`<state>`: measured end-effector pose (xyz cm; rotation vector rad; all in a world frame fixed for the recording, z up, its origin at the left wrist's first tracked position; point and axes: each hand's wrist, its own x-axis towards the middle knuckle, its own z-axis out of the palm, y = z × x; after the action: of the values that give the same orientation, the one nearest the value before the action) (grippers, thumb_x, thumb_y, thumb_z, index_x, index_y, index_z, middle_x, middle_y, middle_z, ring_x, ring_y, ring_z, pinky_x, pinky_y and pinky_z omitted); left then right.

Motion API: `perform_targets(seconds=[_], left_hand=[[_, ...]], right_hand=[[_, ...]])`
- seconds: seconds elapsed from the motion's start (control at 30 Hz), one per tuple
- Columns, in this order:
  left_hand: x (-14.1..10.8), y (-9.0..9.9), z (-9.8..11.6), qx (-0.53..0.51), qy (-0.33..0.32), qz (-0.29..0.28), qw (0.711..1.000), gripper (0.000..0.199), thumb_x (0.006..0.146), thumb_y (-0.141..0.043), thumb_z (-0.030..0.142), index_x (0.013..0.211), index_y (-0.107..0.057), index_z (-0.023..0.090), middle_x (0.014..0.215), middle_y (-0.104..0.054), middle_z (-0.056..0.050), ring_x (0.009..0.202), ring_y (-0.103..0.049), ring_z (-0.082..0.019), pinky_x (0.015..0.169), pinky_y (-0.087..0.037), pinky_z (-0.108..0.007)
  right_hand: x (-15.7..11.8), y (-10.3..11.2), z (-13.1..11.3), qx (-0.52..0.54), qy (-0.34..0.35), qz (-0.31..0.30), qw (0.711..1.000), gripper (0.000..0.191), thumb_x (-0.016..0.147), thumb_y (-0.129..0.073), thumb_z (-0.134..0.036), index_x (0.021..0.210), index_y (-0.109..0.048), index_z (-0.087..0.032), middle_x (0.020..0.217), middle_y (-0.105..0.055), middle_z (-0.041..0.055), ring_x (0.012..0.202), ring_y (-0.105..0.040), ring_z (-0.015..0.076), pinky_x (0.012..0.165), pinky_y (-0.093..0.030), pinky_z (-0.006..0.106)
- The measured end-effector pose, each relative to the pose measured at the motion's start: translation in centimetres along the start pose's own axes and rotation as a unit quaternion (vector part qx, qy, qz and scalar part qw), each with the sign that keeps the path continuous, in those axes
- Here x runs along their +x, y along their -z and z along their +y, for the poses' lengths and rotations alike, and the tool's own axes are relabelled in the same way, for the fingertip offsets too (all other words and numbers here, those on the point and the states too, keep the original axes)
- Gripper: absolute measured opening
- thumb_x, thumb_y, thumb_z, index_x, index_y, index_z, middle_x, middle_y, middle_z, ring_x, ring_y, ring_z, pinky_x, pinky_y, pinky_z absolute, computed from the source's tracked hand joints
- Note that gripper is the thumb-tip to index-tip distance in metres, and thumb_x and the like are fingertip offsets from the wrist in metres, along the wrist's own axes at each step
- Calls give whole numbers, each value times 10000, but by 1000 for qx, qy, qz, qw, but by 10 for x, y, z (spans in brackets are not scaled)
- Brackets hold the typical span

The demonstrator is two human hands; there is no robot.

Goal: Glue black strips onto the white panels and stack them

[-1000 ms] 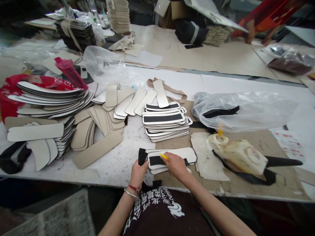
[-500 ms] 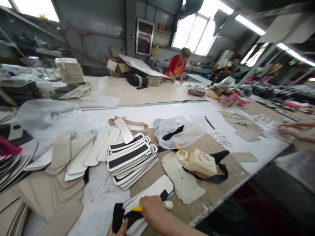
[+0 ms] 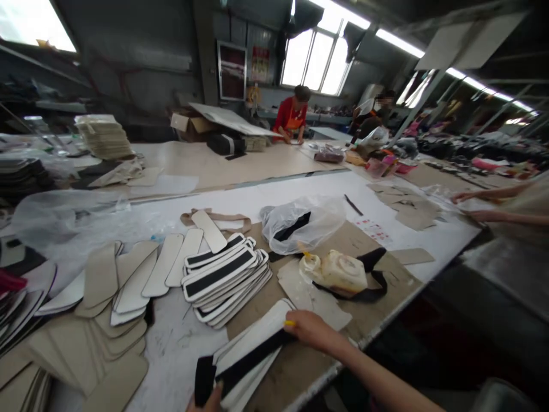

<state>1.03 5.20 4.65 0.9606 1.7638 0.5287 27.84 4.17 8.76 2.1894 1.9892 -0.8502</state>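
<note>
At the bottom edge my left hand [image 3: 209, 400], partly cut off, pinches the near end of a black fabric strip [image 3: 253, 365]. The strip runs lengthwise over a stack of white, round-cornered panels [image 3: 253, 337]. My right hand [image 3: 311, 331] is closed at the far end of the strip, with the end of a yellow stick [image 3: 290, 323] poking out of its fingers. Beyond it lies a glue-stained cream plastic container [image 3: 341, 272] on its side. A pile of white panels with black centre strips [image 3: 223, 274] sits left of it.
Beige and white panels [image 3: 100, 274] fan out on the left. A clear plastic bag [image 3: 304, 223] with black material lies ahead. Across the table [image 3: 171, 154] a person in red [image 3: 291, 114] works; another person's hands [image 3: 465, 206] reach in from the right.
My right hand has moved right and away along the panels to the strip's far end, and the strip now lies stretched out. My left hand stays near the bottom edge.
</note>
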Motion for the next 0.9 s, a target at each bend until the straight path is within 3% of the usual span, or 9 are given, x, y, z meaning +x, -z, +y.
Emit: perform_targets(seconds=[0.07,0.2,0.47,0.9], left_hand=[[-2,-1,-16,-6,23,10,1000,242,608,-631,357,775,-627,183,695,-653,-27,732,-616,-240,559,-462,-287],[-1,-7,-34,-91,19,12,996,364,582,-647,364,861,-609,133,790,-662,-55,744,-602,-202,626,-462,-272],[-5,-9,-25,-101,53,38,993,396,512,-669,399,768,-623,101,447,-534,17,442,-512,-156,442,-398,-263],[-4,-12,-27,-82,74,62,992,414,483,-669,424,741,-622,102,431,-505,28,437,-488,-146,454,-391,-267]], right_hand=[[5,-7,1,17,-21,-9,1000,201,830,-419,-304,836,-576,-179,872,-636,44,819,-581,150,685,-372,218],[14,-21,0,-36,-61,-3,998,237,849,-397,-371,903,-533,-185,935,-614,61,877,-570,167,712,-372,239],[25,-19,-5,-121,-75,24,989,264,830,-431,-428,929,-522,-200,928,-626,58,836,-592,181,659,-391,249],[42,-17,-3,-144,-70,-13,987,294,813,-452,-449,929,-542,-195,893,-643,73,809,-610,202,622,-405,259]])
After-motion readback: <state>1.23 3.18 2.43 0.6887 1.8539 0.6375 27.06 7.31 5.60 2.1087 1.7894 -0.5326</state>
